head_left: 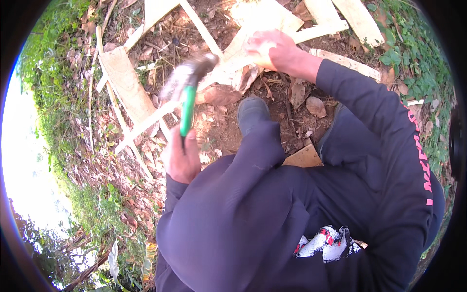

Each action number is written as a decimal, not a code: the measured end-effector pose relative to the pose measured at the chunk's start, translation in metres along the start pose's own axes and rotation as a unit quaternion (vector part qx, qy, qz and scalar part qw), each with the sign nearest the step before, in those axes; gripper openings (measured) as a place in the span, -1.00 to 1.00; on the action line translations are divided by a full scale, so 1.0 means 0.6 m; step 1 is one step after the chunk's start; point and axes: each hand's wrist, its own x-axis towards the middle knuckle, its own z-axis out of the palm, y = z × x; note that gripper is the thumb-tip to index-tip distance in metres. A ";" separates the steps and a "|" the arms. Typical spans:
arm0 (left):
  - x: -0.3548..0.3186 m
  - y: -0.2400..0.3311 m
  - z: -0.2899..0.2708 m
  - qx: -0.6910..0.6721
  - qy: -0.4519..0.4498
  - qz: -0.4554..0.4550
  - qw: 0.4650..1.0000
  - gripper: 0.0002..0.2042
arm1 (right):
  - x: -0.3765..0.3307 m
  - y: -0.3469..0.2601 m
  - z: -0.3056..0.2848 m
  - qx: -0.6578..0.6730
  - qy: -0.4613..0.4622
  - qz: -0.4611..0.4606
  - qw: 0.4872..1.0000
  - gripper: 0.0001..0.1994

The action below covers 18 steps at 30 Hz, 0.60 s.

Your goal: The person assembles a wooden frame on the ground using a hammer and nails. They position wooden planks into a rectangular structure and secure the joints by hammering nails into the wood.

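Outdoors, the ground (301, 121) is bare soil strewn with dry brown leaves, with green weeds along the left and right edges of the view. Across it lies a frame of pale wooden slats (131, 90), several long thin strips crossing wider boards, reaching from the upper left to the upper right. The person crouches over it in a dark long-sleeved top and dark trousers, one dark shoe (252, 113) planted on the soil just below the boards. A small flat piece of board (304, 158) lies by the knee.

The right hand (270, 48) is pressed flat, fingers together, onto a pale wooden board (258, 19) near the top centre; whether anything sits under the fingers cannot be told. The left hand (181, 156) is wrapped tight around the lower end of a hammer (188, 92) with a green handle. That hammer is raised above the slats, left of the right hand and well apart from it, its metal head blurred at the upper end.
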 end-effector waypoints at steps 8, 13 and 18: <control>-0.011 -0.034 0.051 0.065 -0.035 0.020 0.997 -0.79 | -0.001 -0.004 0.023 0.006 -0.006 -0.010 1.000 -0.68; -0.005 0.000 0.021 -0.268 0.120 -0.053 0.954 -0.77 | -0.026 0.008 0.053 -0.079 -0.063 -0.003 0.995 -0.67; -0.015 -0.062 0.071 0.170 0.020 0.052 0.984 -0.76 | -0.021 0.003 0.066 -0.023 0.039 -0.028 0.999 -0.67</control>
